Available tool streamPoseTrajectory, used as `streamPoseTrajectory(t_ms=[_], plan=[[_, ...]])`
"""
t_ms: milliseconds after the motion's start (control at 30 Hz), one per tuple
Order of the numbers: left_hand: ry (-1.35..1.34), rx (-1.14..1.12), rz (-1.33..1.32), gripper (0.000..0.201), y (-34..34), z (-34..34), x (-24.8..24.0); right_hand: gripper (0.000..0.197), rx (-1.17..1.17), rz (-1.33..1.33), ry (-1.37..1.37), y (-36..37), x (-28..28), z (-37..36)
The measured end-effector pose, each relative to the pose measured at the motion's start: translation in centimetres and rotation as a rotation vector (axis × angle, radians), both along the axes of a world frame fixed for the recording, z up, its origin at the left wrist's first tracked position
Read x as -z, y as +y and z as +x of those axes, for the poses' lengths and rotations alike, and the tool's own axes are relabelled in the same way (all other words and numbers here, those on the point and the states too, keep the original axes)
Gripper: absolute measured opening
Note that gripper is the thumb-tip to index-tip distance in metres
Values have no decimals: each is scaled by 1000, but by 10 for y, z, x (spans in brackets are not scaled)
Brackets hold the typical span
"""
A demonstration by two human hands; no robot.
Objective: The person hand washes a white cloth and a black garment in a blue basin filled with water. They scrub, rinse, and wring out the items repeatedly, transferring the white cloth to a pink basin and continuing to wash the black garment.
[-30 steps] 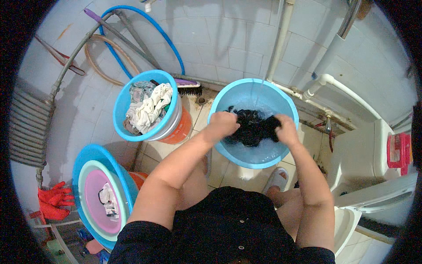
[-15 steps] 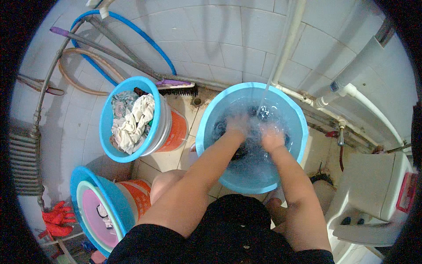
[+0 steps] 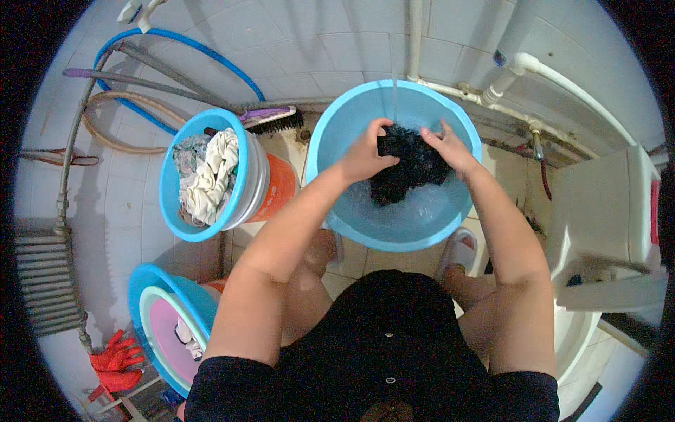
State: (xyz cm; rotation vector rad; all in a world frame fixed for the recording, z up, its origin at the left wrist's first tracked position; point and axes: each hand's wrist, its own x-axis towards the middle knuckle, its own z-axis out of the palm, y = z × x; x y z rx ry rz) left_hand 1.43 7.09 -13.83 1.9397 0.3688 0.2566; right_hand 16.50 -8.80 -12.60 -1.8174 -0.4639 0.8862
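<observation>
Inside a round light-blue basin (image 3: pixel 380 238) in front of me, a wet, dark bundle of cloth (image 3: pixel 409 167) is held up at the water. My left hand (image 3: pixel 367 152) grips its left side, fingers curled round the edge. On the upper right side of the bundle, my right hand (image 3: pixel 452 150) has its thumb on top and its other fingers partly hidden. A thin stream of water (image 3: pixel 394 95) falls from above onto the cloth. What kind of garment it is cannot be made out.
Left of the basin, a blue tub of clothes (image 3: pixel 169 211) rests on a white-and-orange bucket (image 3: pixel 278 184). Nearer stand nested basins (image 3: pixel 144 309) with cloth inside. A brush (image 3: pixel 271 118) leans by the wall; red gloves (image 3: pixel 116 362) hang low left. A toilet (image 3: pixel 598 204) is right.
Both hands have come up out of the splashing water with the dark cloth, now gathered between them. The view has shifted, so the basin sits higher in the picture.
</observation>
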Motion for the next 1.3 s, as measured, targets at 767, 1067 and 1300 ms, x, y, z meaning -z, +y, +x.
streamPoseTrajectory(t_ms=[767,1067,1300], plan=[[889,72,507,52,-1,81,68,37,-526,-677,-766,37,163,22],[785,253,564,61,-23,13,5,90,-636,-724,-516,26,54,-35],[868,310,820,47,-56,-69,-20,90,-671,-875,-606,-45,29,-74]])
